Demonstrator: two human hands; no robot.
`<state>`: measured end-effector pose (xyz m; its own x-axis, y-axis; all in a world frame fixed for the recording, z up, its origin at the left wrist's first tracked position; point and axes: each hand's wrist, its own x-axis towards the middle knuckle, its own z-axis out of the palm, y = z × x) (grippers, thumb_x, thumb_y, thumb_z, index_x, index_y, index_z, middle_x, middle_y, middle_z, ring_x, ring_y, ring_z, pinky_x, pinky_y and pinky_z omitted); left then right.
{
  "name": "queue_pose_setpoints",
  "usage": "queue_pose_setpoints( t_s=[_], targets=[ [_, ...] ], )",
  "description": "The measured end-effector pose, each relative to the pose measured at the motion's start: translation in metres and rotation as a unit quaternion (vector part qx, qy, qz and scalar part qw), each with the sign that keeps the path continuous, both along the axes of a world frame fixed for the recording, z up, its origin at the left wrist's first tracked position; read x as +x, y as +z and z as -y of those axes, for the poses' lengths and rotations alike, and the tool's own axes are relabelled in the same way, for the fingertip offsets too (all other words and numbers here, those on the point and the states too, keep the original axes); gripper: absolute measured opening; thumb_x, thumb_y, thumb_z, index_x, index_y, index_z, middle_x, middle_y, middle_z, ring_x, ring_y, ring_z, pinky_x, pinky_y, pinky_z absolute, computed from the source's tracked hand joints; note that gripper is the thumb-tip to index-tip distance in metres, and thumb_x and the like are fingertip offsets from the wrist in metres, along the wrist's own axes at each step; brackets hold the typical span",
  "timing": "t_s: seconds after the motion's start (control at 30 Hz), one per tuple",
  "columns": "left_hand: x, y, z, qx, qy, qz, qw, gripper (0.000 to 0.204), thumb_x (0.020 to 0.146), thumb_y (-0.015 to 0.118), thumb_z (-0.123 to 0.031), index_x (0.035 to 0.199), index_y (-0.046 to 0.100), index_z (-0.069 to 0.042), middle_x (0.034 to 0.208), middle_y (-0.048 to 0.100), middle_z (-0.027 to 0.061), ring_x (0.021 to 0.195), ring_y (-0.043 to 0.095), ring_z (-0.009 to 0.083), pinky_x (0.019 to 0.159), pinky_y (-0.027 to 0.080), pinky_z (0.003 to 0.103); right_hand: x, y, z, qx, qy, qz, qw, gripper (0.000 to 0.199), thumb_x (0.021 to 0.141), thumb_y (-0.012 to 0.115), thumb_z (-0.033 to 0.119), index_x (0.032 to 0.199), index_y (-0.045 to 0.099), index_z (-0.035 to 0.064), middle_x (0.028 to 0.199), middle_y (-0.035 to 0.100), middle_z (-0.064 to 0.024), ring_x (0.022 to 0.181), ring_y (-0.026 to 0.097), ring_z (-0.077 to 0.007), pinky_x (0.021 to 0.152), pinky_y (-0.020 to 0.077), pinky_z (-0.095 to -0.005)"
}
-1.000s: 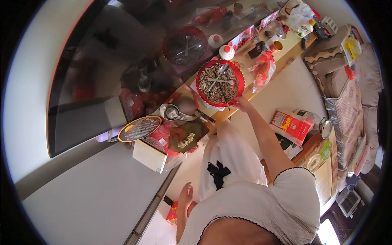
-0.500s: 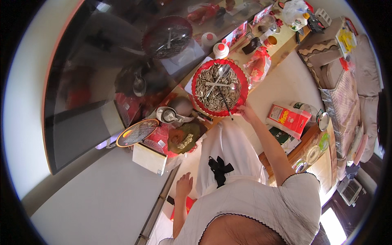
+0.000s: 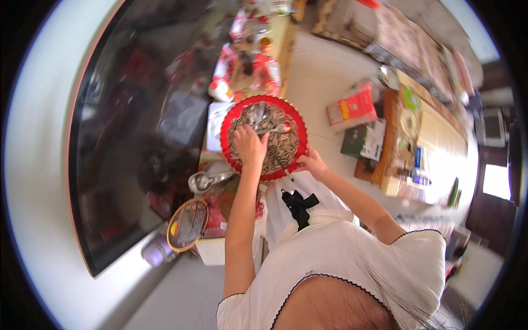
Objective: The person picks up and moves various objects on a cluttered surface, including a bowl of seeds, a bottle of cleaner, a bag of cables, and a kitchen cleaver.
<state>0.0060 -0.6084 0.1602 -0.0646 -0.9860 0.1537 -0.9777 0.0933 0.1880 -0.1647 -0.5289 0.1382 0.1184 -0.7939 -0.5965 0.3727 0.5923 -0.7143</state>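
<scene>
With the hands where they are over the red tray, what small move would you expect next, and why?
Probably the left hand closes on a pinch of seeds. It rests on the seed pile inside the red tray, beside a metal spoon, while the right hand holds the tray's near rim, seemingly steadying it.

Round red tray (image 3: 228,129) with scalloped rim, filled with striped sunflower seeds (image 3: 286,144), held roughly level above the tabletop edge. Metal spoons (image 3: 273,130) lie across the seeds near the middle. Left hand (image 3: 248,146) rests in the seeds; right hand (image 3: 312,163) grips the near rim.
</scene>
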Motion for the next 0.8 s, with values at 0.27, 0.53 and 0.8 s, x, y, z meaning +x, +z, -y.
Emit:
queue_pose_setpoints(
  t_s=[0.27,0.53,0.8],
  targets=[
    [-0.082,0.017,-0.024,0.076,-0.16,0.052,0.983,0.039,0.06,0.059,-0.032,0.08,0.05,0.0,0.082,0.053,0.0142,0.086,0.045,0.0269,0.074,0.034,0.039,-0.046,0.017,-0.084,-0.017,-0.152,-0.004,0.988,0.049,0.068,0.041,-0.002,0.114,0.027,0.0069,0.09,0.049,-0.0094,0.073,0.053,-0.0195,0.058,0.0499,-0.0315],
    [-0.149,0.02,-0.061,0.041,-0.321,0.08,0.943,0.026,0.064,0.053,-0.024,0.071,0.053,0.0,0.067,0.057,0.0127,0.074,0.051,0.0252,0.07,0.036,0.037,-0.09,0.035,-0.15,-0.024,-0.233,0.022,0.972,0.051,0.067,0.042,-0.002,0.116,0.026,0.0061,0.095,0.049,-0.0106,0.073,0.055,-0.0193,0.059,0.0495,-0.0306],
    [-0.268,0.026,-0.122,0.122,-0.411,0.015,0.903,0.026,0.061,0.054,-0.024,0.06,0.054,0.001,0.06,0.054,0.0192,0.058,0.054,0.032,0.059,0.042,0.038,-0.161,0.026,-0.24,-0.052,-0.35,0.016,0.935,0.054,0.066,0.041,-0.003,0.117,0.026,0.0108,0.093,0.048,-0.0104,0.072,0.054,-0.0207,0.056,0.0499,-0.0306]
  ],
)
